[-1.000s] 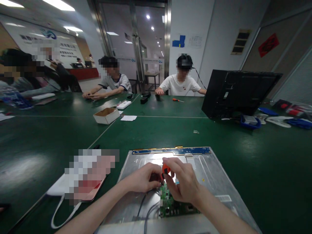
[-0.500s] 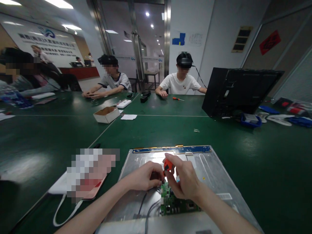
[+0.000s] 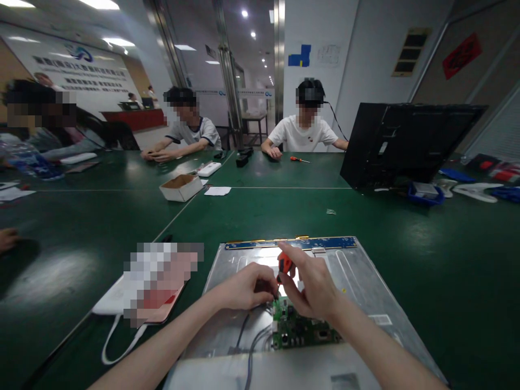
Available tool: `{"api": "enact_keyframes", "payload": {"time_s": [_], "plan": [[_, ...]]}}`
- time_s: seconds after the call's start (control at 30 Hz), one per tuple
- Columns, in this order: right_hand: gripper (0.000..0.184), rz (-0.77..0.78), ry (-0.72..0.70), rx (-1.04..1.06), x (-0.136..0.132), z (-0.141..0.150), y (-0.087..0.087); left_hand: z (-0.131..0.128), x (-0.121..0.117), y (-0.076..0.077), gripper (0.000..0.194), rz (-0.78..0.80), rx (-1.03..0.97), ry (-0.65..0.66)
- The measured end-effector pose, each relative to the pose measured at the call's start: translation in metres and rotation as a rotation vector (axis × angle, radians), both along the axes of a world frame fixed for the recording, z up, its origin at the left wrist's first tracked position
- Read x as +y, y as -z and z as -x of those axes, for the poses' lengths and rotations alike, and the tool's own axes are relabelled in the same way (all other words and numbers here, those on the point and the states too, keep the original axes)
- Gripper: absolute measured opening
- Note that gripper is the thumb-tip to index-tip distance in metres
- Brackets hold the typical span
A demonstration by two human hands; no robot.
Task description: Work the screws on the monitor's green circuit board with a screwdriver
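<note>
My right hand [image 3: 319, 284] is closed around the red and black handle of a screwdriver [image 3: 285, 264], held upright with its shaft pointing down. Its tip is hidden near the upper left corner of a green circuit board [image 3: 300, 330]. My left hand [image 3: 252, 287] pinches with thumb and fingers right beside that tip; what lies between them is hidden. The board rests on a silvery metal display panel [image 3: 357, 287] flat on the table. Grey cables [image 3: 252, 349] run from the board's left side toward me. Along the panel's far edge lies a narrow blue circuit strip [image 3: 292, 244].
Left of the panel lie a pink flat device [image 3: 179, 292] and a white cable [image 3: 106, 346]. Farther off are an open white box [image 3: 181, 192], a black monitor [image 3: 406, 146] and a blue tray [image 3: 424, 196]. Several people sit around the green table [image 3: 264, 211].
The view has shifted slightly, so the whole scene sits a little higher and to the right. Both hands stay at the board's corner, the screwdriver still in my right. A person's hand appears at far left.
</note>
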State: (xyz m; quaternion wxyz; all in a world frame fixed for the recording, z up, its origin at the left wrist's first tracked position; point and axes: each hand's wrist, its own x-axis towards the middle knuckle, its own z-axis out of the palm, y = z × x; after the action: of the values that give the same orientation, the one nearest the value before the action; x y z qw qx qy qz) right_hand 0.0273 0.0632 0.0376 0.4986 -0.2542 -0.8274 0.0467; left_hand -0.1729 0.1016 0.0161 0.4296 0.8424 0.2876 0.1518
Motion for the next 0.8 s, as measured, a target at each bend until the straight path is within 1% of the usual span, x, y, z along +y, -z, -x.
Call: {"api": "enact_keyframes", "payload": {"time_s": [0.1, 0.17, 0.23, 0.3, 0.4, 0.57, 0.73, 0.8], "plan": [[0.056, 0.013, 0.073, 0.023, 0.002, 0.000, 0.001, 0.000, -0.001, 0.001, 0.013, 0.017, 0.008, 0.001], [0.053, -0.006, 0.133, 0.044, 0.003, 0.000, 0.002, 0.000, -0.001, 0.001, 0.013, 0.018, 0.006, 0.001], [0.049, -0.024, 0.163, 0.057, 0.004, 0.000, 0.003, 0.000, -0.001, 0.000, 0.013, 0.009, -0.003, 0.000], [0.045, -0.027, 0.154, 0.051, 0.004, 0.000, 0.002, 0.000, -0.001, 0.000, 0.014, 0.006, -0.016, 0.005], [0.044, -0.007, 0.102, 0.038, 0.002, 0.000, -0.001, -0.001, -0.002, -0.001, 0.012, -0.007, -0.023, -0.003], [0.053, 0.033, 0.015, 0.025, -0.006, 0.006, -0.004, -0.001, -0.002, -0.003, 0.007, -0.003, -0.008, -0.017], [0.042, -0.025, 0.071, 0.028, -0.009, 0.008, -0.004, -0.001, 0.001, -0.003, 0.006, 0.003, -0.012, 0.004], [0.040, -0.041, 0.084, 0.033, -0.008, 0.006, -0.004, -0.002, 0.001, -0.003, 0.007, -0.005, 0.005, 0.008]]}}
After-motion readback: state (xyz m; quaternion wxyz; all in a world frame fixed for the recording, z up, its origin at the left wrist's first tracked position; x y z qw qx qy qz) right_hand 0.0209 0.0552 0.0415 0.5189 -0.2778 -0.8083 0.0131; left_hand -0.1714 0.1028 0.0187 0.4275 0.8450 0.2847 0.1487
